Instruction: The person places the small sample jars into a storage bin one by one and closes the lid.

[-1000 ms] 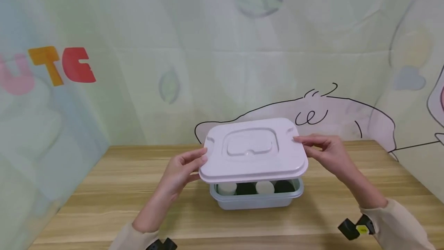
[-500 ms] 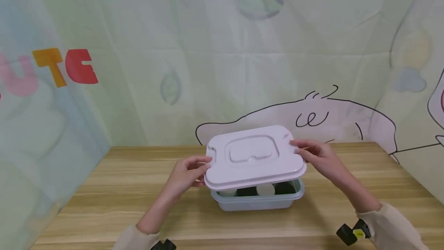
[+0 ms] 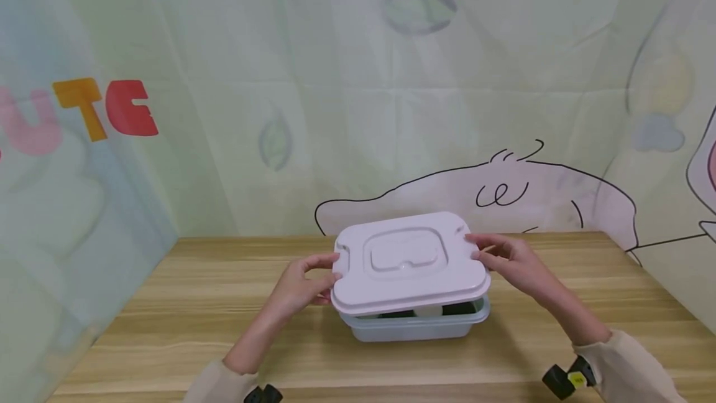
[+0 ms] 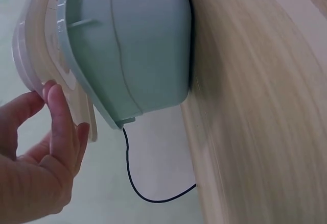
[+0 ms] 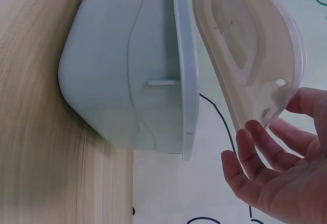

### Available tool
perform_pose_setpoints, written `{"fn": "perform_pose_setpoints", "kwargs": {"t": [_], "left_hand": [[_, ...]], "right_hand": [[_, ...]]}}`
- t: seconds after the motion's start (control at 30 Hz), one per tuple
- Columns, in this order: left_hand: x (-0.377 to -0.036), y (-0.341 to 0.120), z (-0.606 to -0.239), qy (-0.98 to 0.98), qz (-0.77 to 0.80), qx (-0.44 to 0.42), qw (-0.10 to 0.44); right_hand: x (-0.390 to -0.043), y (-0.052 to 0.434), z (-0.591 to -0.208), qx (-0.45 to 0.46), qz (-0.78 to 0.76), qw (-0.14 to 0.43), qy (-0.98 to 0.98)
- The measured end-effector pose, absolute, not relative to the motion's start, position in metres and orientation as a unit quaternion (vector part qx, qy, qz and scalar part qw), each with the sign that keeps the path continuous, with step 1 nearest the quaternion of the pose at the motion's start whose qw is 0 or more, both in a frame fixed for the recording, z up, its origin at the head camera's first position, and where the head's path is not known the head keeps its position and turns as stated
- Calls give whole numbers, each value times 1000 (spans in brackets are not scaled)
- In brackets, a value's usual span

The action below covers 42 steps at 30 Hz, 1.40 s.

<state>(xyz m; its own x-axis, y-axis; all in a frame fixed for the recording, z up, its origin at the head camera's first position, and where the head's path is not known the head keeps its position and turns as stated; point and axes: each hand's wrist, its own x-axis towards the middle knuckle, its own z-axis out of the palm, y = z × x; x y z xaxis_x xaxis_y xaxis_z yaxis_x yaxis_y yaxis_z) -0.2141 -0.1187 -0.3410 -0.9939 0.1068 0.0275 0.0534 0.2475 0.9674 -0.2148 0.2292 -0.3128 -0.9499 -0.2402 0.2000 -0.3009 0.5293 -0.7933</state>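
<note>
A white plastic lid (image 3: 403, 266) hangs tilted over a pale blue-green plastic box (image 3: 414, 331), a gap showing between them at the front. My left hand (image 3: 304, 282) pinches the lid's left edge between thumb and fingers. On the opposite edge, my right hand (image 3: 506, 260) grips the lid the same way. Through the gap, dark and white round tops (image 3: 429, 311) show inside the box, mostly hidden by the lid. Both wrist views show the lid's underside (image 5: 255, 45) standing apart from the box rim (image 5: 189, 81).
The box stands on a wood-grain table (image 3: 235, 303). Behind it hangs a pale green printed cloth (image 3: 224, 142) with cartoon drawings and coloured letters. Dark wrist devices (image 3: 567, 378) sit at both beige sleeves.
Both hands have lowered the lid toward the box, and its left side has shifted slightly right. Less of the box's contents shows now. The box has stayed in place.
</note>
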Motion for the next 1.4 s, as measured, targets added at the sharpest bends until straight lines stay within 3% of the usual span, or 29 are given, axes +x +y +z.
{"fn": "perform_pose_setpoints", "kwargs": {"t": [0.6,1.4], "left_hand": [[-209,-112,-346,857,503,111,-9],[-206,-104,-335,902,410,137,-3]], "right_hand": [[-217,231,-317,165,457,9,-874],[-222,234,-337,171,411,-5,-895]]}}
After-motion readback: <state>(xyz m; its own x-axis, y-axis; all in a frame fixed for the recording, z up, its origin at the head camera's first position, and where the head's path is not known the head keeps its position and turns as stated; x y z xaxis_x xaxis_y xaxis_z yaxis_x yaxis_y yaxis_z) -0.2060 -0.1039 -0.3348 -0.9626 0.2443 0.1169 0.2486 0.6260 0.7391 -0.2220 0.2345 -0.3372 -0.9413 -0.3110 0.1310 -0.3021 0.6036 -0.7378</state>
